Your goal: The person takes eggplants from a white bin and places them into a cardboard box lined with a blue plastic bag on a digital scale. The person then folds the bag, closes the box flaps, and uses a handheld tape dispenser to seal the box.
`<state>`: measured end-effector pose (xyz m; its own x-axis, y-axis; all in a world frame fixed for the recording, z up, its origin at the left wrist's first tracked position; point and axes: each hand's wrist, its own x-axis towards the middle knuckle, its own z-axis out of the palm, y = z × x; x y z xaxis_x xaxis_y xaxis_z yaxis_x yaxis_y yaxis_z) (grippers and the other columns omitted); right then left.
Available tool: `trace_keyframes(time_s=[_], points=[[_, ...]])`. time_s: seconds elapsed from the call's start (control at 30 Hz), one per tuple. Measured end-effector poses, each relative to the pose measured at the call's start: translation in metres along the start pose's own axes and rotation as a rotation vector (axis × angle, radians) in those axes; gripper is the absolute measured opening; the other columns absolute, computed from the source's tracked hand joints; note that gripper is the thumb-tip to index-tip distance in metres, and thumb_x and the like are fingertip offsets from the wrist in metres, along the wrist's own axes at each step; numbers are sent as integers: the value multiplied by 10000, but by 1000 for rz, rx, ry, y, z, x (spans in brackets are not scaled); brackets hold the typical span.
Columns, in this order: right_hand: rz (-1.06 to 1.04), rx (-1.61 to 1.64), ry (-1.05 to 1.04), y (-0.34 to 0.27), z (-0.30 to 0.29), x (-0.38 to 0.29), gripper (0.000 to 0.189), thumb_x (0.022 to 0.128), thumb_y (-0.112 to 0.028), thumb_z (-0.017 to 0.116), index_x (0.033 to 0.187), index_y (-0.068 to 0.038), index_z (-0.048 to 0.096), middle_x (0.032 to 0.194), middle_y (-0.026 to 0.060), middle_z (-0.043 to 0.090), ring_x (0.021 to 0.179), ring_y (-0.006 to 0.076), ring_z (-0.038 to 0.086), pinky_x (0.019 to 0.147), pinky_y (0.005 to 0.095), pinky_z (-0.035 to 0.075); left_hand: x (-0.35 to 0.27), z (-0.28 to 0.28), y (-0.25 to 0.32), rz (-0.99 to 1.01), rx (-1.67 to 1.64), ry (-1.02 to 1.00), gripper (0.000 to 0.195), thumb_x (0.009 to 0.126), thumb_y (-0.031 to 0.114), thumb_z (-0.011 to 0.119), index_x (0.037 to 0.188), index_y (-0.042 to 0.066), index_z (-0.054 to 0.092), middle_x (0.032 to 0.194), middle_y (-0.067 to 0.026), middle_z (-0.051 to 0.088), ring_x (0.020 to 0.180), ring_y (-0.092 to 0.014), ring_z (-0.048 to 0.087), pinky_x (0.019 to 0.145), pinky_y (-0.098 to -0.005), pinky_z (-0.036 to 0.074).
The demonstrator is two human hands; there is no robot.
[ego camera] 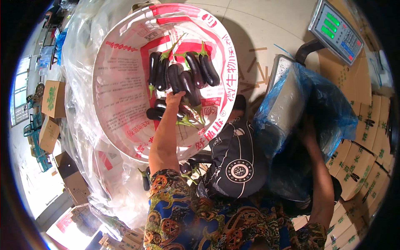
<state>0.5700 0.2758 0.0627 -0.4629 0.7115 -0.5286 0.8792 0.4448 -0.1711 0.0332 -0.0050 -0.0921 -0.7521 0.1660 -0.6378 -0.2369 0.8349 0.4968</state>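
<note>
Several dark purple eggplants (163, 72) with green stems lie in a large round basket (117, 103) lined with red-and-white printed sheeting. My left hand (175, 98) reaches in over the rim, its fingers at the stem end of one eggplant (176, 78) near the middle; whether they grip it is hard to tell. On the right, my right hand (307, 126) is inside the opening of a blue plastic bag (282, 109), in shadow, so its fingers and anything in them cannot be made out. The bag rests against a scale platform (279, 70).
A digital scale display (337, 31) stands at the upper right. Printed cardboard cartons (356, 165) are stacked at the right. Clear plastic sheeting (84, 78) hangs left of the basket, with cardboard boxes (53, 98) beyond. More eggplants (187, 168) lie below the basket, near my knee.
</note>
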Motion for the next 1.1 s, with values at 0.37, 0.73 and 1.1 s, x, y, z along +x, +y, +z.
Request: trace_keyframes(time_s=[0.37,0.73,1.1], points=[[-55,67,-28,-6,-12,0,867,852,-515,614,1479,-39,249,1448,330,286,1303,492,340,1073,517,328,-95,-39,44,-76,-1173,-570,622,907,575,530,1085,-21,554,903,-111,602,700,-200,564,625,-325,500],[-128,-15,107,33,16,9,736,889,-380,609,1461,-45,289,1436,297,333,1292,479,355,1060,523,344,-252,-60,152,282,-1194,-656,747,924,686,323,1145,7,544,865,-94,580,646,-168,515,571,-294,418],[-115,-37,216,13,13,14,745,813,-364,698,1406,-34,389,1388,251,431,1267,421,420,1059,463,366,-294,-82,191,727,-595,-334,666,709,42,718,1310,-16,437,1051,-56,591,951,-126,561,874,-268,446]])
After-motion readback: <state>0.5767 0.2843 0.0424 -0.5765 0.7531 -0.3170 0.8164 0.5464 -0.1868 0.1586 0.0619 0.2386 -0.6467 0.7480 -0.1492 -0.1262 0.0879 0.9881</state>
